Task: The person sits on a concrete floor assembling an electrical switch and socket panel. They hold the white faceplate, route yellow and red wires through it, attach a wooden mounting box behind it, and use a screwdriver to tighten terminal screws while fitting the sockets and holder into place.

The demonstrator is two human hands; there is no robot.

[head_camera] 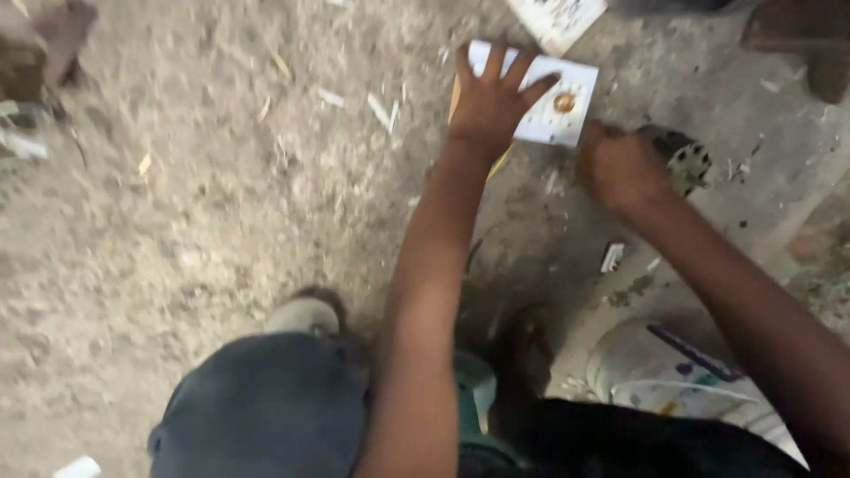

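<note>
My left hand [491, 99] lies flat with fingers spread on a white square plate [560, 119] that rests on the dirt floor; the plate has a small brass-coloured round part [564, 103] near its middle. A yellowish flat piece [498, 164] shows under my left wrist. My right hand [620, 164] is closed next to the plate's right corner, gripping a dark tool with a round greenish speckled end [686, 159]. The frame is blurred, so I cannot make out the tool's tip.
Another white printed plate [558, 19] lies at the top edge. Paper scraps and wood chips litter the dusty ground [221, 177]. My knee in dark trousers [266, 407] and a white sack [673, 372] fill the bottom. A small white piece [612, 257] lies near my right forearm.
</note>
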